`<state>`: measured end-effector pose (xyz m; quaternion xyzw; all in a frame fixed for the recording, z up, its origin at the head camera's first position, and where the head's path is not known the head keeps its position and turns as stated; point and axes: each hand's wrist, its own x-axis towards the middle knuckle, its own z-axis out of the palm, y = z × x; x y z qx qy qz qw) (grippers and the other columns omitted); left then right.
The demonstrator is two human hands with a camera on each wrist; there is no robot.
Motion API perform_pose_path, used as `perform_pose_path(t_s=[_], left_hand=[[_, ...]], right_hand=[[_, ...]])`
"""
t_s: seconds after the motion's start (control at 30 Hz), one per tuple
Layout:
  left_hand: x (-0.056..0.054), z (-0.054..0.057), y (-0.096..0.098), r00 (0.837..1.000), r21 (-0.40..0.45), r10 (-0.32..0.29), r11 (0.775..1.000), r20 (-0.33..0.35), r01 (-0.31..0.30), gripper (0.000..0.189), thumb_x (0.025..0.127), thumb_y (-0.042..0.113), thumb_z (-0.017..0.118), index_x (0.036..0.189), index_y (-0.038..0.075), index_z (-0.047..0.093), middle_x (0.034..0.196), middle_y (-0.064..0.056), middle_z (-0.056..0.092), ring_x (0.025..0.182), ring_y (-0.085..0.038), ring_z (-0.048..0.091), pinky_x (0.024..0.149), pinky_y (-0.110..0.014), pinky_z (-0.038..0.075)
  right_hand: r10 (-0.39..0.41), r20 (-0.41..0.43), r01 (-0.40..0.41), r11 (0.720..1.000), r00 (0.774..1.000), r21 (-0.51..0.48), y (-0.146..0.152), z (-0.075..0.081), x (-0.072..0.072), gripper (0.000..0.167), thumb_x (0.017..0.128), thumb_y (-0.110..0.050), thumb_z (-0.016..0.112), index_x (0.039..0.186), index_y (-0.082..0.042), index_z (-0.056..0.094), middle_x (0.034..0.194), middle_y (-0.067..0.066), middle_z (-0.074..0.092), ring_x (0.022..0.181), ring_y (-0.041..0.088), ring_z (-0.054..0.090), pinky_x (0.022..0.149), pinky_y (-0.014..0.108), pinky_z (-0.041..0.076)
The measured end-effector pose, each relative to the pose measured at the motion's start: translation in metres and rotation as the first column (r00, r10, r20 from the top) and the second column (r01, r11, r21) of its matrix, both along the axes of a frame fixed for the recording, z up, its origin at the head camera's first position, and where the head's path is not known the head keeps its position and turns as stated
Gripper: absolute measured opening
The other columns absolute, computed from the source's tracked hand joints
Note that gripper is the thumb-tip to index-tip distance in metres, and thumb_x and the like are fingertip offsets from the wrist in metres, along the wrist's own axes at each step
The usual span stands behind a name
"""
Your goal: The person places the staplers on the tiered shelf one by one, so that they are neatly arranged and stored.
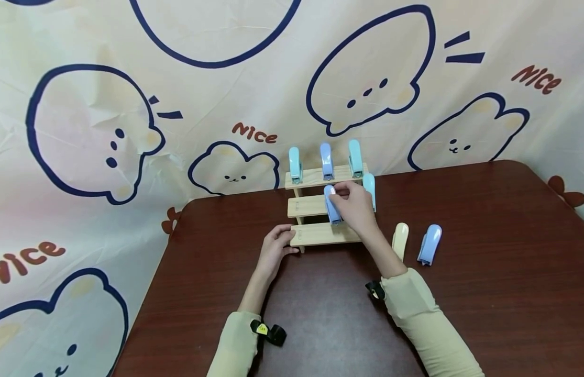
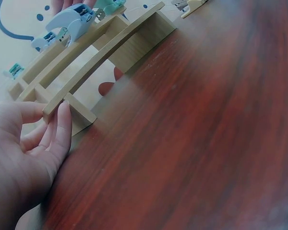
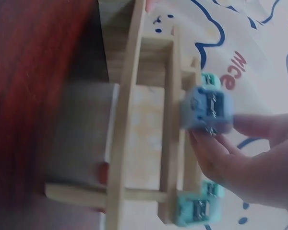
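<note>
A small three-tier wooden rack (image 1: 320, 235) stands on the table. My left hand (image 1: 275, 248) grips the left end of its lowest tier, thumb on top and fingers beneath, as the left wrist view shows. Between thumb and fingers my right hand (image 1: 355, 207) pinches a blue stapler (image 1: 331, 205), its front end pointing down over the middle tier. On the top tier stand a teal stapler (image 1: 295, 165), a blue-violet one (image 1: 327, 161) and another teal one (image 1: 355, 158). One more teal stapler (image 1: 370, 189) is at the middle tier's right end, partly behind my right hand.
To the right of the rack, a cream stapler (image 1: 400, 241) and a blue stapler (image 1: 430, 244) lie on the dark wooden table (image 1: 499, 293). My right forearm partly covers the cream one. A printed cloth (image 1: 254, 99) hangs close behind the rack.
</note>
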<state>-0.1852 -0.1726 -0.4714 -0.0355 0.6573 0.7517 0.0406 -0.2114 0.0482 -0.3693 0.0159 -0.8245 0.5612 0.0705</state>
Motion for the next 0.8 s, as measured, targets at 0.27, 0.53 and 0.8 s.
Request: perform_pose_path(t_s=[0.27, 0.53, 0.8], left_hand=[[0.000, 0.001, -0.001, 1.000, -0.002, 0.003, 1.000, 0.003, -0.003, 0.030, 0.102, 0.010, 0.063, 0.127, -0.006, 0.060, 0.105, -0.009, 0.064, 0.086, -0.016, 0.065, 0.066, -0.026, 0.060], [0.000, -0.001, -0.001, 1.000, 0.004, -0.001, 1.000, -0.004, 0.001, 0.031, 0.102, 0.010, 0.062, 0.127, -0.007, 0.060, 0.105, -0.009, 0.064, 0.085, -0.016, 0.065, 0.066, -0.027, 0.060], [0.000, 0.000, 0.000, 1.000, -0.001, -0.002, 1.000, 0.002, 0.002, 0.031, 0.102, 0.011, 0.063, 0.128, -0.006, 0.060, 0.106, -0.009, 0.064, 0.086, -0.016, 0.065, 0.067, -0.026, 0.060]], right_hand=[[0.063, -0.017, -0.060, 0.989, 0.998, 0.132, 0.006, 0.009, 0.004, 0.027, 0.095, -0.009, 0.075, 0.117, 0.006, 0.071, 0.108, 0.021, 0.073, 0.099, 0.032, 0.072, 0.085, 0.044, 0.060], [0.005, -0.095, 0.006, 0.993, 0.995, 0.121, 0.000, 0.001, 0.003, 0.021, 0.097, -0.013, 0.074, 0.108, 0.004, 0.069, 0.096, 0.019, 0.074, 0.089, 0.031, 0.072, 0.077, 0.043, 0.060], [-0.054, -0.155, 0.082, 0.980, 0.987, 0.184, -0.002, -0.005, 0.001, 0.024, 0.099, -0.019, 0.073, 0.102, 0.004, 0.067, 0.087, 0.017, 0.072, 0.074, 0.028, 0.070, 0.062, 0.040, 0.058]])
